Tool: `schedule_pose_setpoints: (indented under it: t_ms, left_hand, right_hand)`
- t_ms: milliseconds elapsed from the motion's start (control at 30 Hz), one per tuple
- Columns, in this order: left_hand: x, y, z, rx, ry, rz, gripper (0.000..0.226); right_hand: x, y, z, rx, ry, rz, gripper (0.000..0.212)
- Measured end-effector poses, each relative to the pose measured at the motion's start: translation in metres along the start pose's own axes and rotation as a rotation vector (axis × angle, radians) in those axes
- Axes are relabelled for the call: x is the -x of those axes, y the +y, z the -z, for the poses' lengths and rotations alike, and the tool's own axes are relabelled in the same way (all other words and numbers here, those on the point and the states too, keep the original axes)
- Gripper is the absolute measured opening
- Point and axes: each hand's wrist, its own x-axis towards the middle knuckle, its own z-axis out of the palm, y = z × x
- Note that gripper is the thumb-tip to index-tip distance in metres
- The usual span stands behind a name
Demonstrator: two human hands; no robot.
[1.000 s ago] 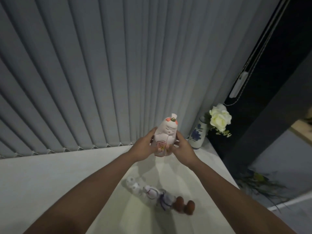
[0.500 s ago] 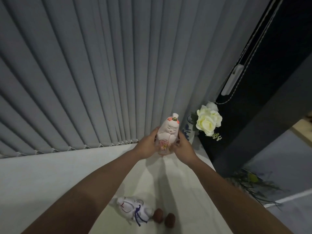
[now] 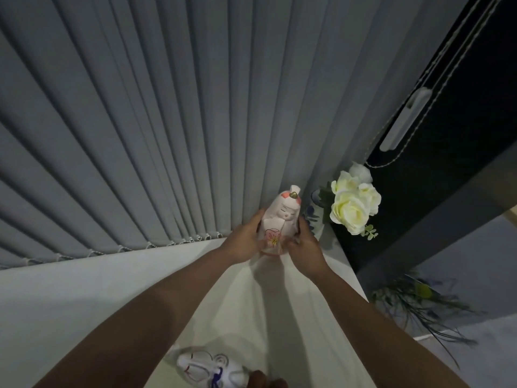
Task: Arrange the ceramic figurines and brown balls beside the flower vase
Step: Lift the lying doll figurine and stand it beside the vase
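Note:
Both my hands hold a pale pink ceramic figurine (image 3: 281,219) upright at the far edge of the white ledge (image 3: 84,289). My left hand (image 3: 244,242) grips its left side and my right hand (image 3: 303,245) its right side. Its base is at or just above the ledge; I cannot tell which. Directly to its right stands the blue-and-white flower vase (image 3: 314,214) with white roses (image 3: 354,204), partly hidden behind the figurine. A second white figurine with a blue cord (image 3: 212,371) lies on its side near the bottom edge, with brown balls (image 3: 258,379) beside it, partly cut off.
Grey vertical blinds (image 3: 167,121) hang right behind the ledge. A blind cord with a white handle (image 3: 405,119) hangs at the right against a dark panel. The ledge's right edge drops off beside the vase, with green foliage (image 3: 414,301) below.
My hands have carried the pink figurine forward toward the blinds and closer to the vase. The lying figurine and brown balls have slid toward the bottom of the view.

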Motion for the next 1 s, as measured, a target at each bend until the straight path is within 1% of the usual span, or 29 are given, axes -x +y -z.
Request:
schedule_pose_setpoints:
  t_ms: [100, 233, 567, 633, 733, 867, 1000]
  left_hand:
    - [-0.006, 0.0, 0.002, -0.016, -0.005, -0.003, 0.088]
    - [-0.011, 0.001, 0.003, -0.01, -0.029, 0.016, 0.091]
    - [-0.014, 0.004, 0.006, -0.037, -0.081, 0.047, 0.093]
    - [-0.012, 0.005, 0.005, -0.038, -0.062, 0.056, 0.093]
    - [-0.008, 0.007, 0.0, -0.1, 0.013, 0.075, 0.09]
    - [0.004, 0.015, -0.003, -0.225, 0.134, 0.07, 0.079]
    - [0.026, 0.024, 0.0, -0.256, 0.172, 0.056, 0.073]
  right_hand:
    - [-0.003, 0.0, -0.002, 0.057, 0.035, 0.016, 0.071]
    - [-0.007, 0.003, -0.008, 0.009, 0.094, 0.058, 0.067]
    - [-0.006, 0.002, -0.016, -0.01, 0.178, 0.053, 0.062]
    - [-0.006, 0.004, -0.018, -0.003, 0.193, 0.05, 0.062]
    - [-0.008, 0.007, -0.018, 0.017, 0.189, 0.007, 0.063]
    - [-0.001, 0.003, -0.015, 0.116, 0.166, -0.032, 0.061]
    - [0.015, -0.004, -0.012, 0.152, 0.191, -0.017, 0.063]
